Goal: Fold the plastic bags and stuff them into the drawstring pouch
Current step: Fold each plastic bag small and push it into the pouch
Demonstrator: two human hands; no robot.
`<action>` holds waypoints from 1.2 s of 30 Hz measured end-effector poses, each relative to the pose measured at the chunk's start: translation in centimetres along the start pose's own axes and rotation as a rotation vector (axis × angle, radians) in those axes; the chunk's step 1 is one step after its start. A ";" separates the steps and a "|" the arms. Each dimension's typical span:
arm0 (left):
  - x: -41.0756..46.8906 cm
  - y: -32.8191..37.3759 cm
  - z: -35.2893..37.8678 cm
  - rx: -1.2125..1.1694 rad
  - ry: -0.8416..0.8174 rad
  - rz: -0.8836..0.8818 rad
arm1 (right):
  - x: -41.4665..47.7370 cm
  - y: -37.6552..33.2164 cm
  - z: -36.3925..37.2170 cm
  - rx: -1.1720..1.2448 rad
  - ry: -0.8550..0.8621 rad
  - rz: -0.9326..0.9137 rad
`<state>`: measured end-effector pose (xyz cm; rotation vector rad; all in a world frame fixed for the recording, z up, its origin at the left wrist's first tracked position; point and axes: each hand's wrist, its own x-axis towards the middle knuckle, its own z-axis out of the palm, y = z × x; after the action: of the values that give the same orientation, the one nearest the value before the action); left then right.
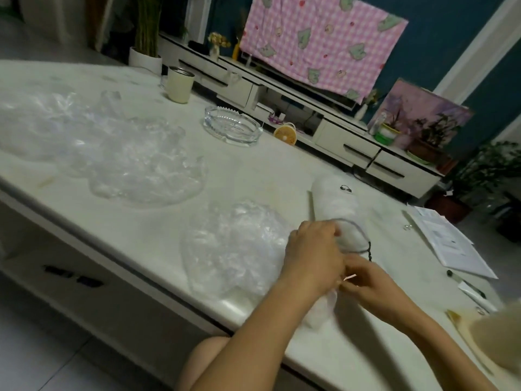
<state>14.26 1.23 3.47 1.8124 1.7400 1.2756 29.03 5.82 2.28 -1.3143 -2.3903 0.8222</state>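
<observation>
1. Pouch (335, 201): white, lying on its side on the table (267, 165), mouth toward the person. Its dark drawstring (368, 251) hangs slack at the rim.
2. Left hand (313, 249): fingers curled over the near rim of the mouth, apparently holding it open; blur hides the exact grip.
3. Right hand (372, 280): fingers drawn together, pinching the folded bag (324, 306) just below the mouth. The tail of that bag trails between the wrists toward the table edge.
4. Crumpled bag (234, 249): unfolded, just beside the left hand. The other loose bags (135, 165) are spread farther left, well apart from the pouch.
5. Risk A: thin film springs back, so the fold may open once the pinch eases. The bag would then bunch at the rim instead of sliding in.
6. Risk B: the pouch lies free on a smooth top, so a push may slide it away, or the mouth may collapse if the left fingers slip.
7. Risk C: the slack drawstring may catch on the fingers and draw the mouth closed.
8. Risk D: the trailing tail may drag off the edge.
</observation>
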 end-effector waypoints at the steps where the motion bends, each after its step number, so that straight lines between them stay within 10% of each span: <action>1: 0.0 -0.6 0.6 0.161 -0.177 -0.028 | -0.6 0.3 -0.7 -0.031 0.042 0.025; 5: -0.7 -2.1 2.7 0.421 -0.485 -0.088 | -2.6 1.6 -2.1 -0.232 0.165 0.076; 18: -0.6 -5.6 -2.4 0.617 -0.137 -0.106 | -7.4 3.7 -5.3 -0.464 0.306 0.279; 22: -0.9 -3.0 -0.6 0.389 0.101 0.430 | -9.2 -0.2 -2.0 -0.309 0.509 0.059; 26: -4.1 -1.8 1.2 0.202 -0.523 0.266 | -11.0 -1.2 1.4 -0.302 0.131 0.021; 29: -4.9 -2.7 1.5 0.314 -0.598 0.339 | -10.8 0.6 2.1 -0.335 0.243 0.026; 36: -3.4 -2.2 -0.8 0.050 -0.168 0.472 | -10.7 -1.9 -1.0 0.200 0.580 0.053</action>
<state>12.75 -1.70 1.07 2.3788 1.3096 1.1984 34.05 -3.69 4.40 -1.3168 -1.7834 0.5713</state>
